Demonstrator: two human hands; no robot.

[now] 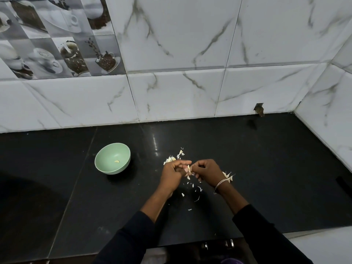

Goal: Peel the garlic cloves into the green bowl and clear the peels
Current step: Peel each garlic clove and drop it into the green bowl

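Both hands meet just above the tabletop, fingers curled in. The left hand point(172, 173) and right hand point(206, 170) both pinch one small pale garlic clove point(189, 169) between the fingertips, with a strip of papery skin sticking up from it. Which hand is doing the pulling can't be told. A silver chain bracelet point(222, 182) sits on the right wrist and both arms are in dark sleeves. Judgement on handling: the clove is very light, firm but small, and likely slick once bare, so hold it by the sides with the fingertips and start the skin at the pointed tip or root end. The skin is thin, dry and brittle, tears into flakes, and drifts easily. Loose white garlic peels point(198, 189) are scattered on the glossy black stone tabletop point(266, 168) under and in front of the hands, with a small clump of peel or cloves point(170, 159) just beyond the left hand and another clump point(228, 175) just beside the right wrist. Whether unpeeled cloves are mixed in is too small to tell. The round pale green bowl point(106, 155) stands upright to the left, apart from the hands, with one peeled yellowish clove point(117, 161) inside. The task looks early: one clove is in the bowl and the peels are not cleared. A white marble-pattern tiled wall point(190, 92) stands behind.
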